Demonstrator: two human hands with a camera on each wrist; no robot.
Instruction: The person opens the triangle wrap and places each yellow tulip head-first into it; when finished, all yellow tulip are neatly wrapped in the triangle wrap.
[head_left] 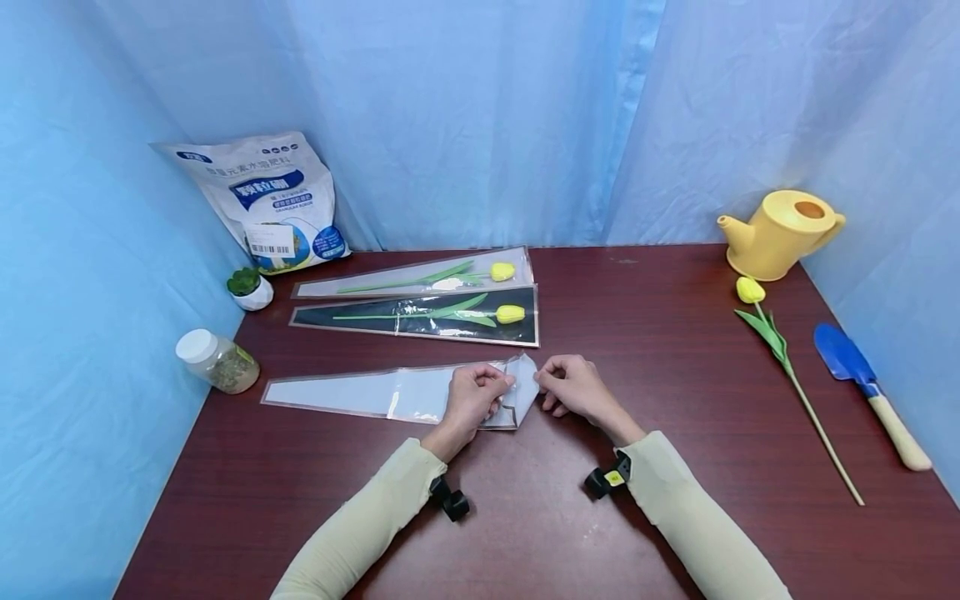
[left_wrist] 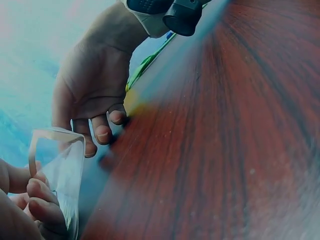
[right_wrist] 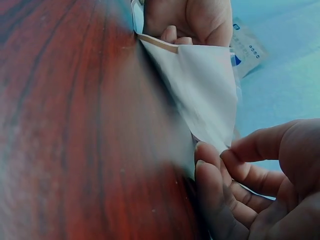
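Observation:
A white tapered flower sleeve with a clear front and a brownish border lies on the table, its wide mouth to the right. My left hand pinches the sleeve near that mouth. With thumb and forefinger my right hand pinches the tip of the white end flap, as the right wrist view shows. The clear front layer stands up beside the left fingers in the left wrist view. Behind lie a black sleeve and a pale sleeve, each with a yellow tulip inside.
A loose yellow tulip and a blue trowel lie at the right, below a yellow watering can. Along the left stand a fertilizer bag, a small potted plant and a lidded jar. Blue curtains border the table.

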